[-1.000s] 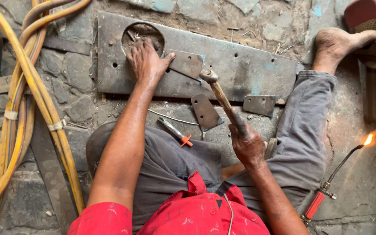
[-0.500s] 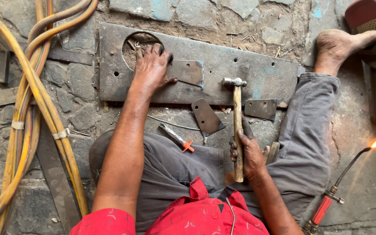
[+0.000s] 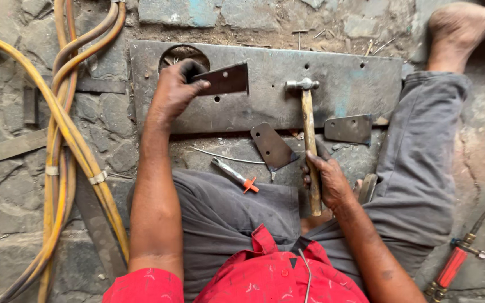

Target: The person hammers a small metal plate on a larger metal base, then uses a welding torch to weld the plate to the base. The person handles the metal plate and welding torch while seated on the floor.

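Note:
My left hand (image 3: 176, 90) grips a small dark metal plate (image 3: 227, 78) by its left end and tilts it up off the large steel plate (image 3: 265, 106), beside that plate's round hole (image 3: 170, 55). My right hand (image 3: 326, 180) is closed on the wooden handle of a hammer (image 3: 309, 132). The hammer's steel head (image 3: 302, 85) rests on the large plate. I sit on the stone floor in grey trousers and a red shirt, my bare foot (image 3: 460, 31) at the top right.
Two more small cut plates (image 3: 272, 147) (image 3: 349, 129) lie at the big plate's near edge. A marker with an orange cap (image 3: 236, 175) lies on my lap. Yellow and orange hoses (image 3: 65, 146) run down the left. A cutting torch (image 3: 457, 262) lies at the lower right.
My left hand has picked up the small plate's end and tilted it. The hammer has come down from a raised swing onto the large plate. The torch flame is out of view.

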